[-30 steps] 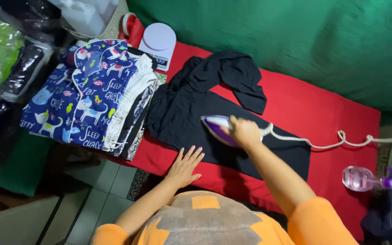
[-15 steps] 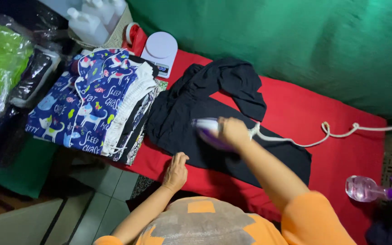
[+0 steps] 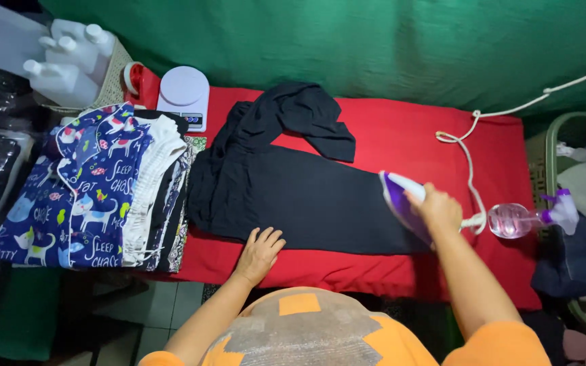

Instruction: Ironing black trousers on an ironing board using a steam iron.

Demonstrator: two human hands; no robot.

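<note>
While the left hand (image 3: 260,252) lies flat and open on the black cotton garment's (image 3: 293,196) near edge, pinning it, the right hand (image 3: 437,209), clenched on the purple-and-white steam iron (image 3: 401,200), has slid it from the middle toward the garment's right end. That stretch now looks pressed.

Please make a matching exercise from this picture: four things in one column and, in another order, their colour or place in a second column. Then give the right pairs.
Things:
1. iron
2. spray bottle
3. kitchen scale
4. stack of folded clothes

Descriptions:
A. white, at the far left corner of the red cloth
B. purple and white, under the right hand
C. clear pink, lying right of the iron
D. blue cat print on top, left of the black garment

Pairs: 1-B, 2-C, 3-A, 4-D
</note>
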